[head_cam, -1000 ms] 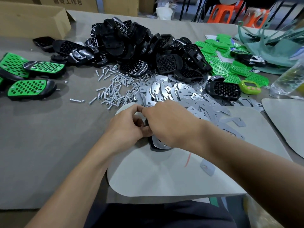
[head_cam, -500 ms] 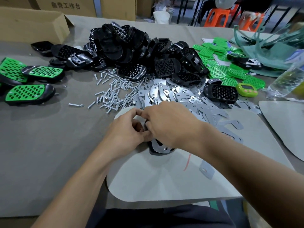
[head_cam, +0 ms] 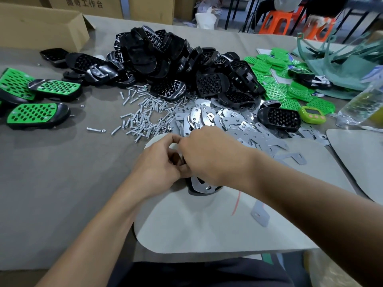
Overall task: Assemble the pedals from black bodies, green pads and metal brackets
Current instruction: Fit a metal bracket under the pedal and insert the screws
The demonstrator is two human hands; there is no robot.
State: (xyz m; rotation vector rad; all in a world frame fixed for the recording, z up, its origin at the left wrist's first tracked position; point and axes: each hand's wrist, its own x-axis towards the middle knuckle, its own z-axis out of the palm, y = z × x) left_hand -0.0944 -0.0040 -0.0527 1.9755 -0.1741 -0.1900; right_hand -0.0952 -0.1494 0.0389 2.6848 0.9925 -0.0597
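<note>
— What is the bracket just below the fingers made of?
— Smooth bare metal, shiny, lying on a glossy black plastic body.
— And beyond the fingers?
— Bright metal screws, duller grey metal plates, glossy black plastic shells; right of them, green plastic pads.
— Nearer than the fingers?
— A pale matt sheet over a grey, felt-like table cover. Far left, a brown cardboard box.

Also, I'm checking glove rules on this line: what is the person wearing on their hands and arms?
Nothing. The left hand and right hand are bare, no gloves, and no rings show. The left forearm and right forearm are bare too: no sleeves, watch or wristband in view.
</note>
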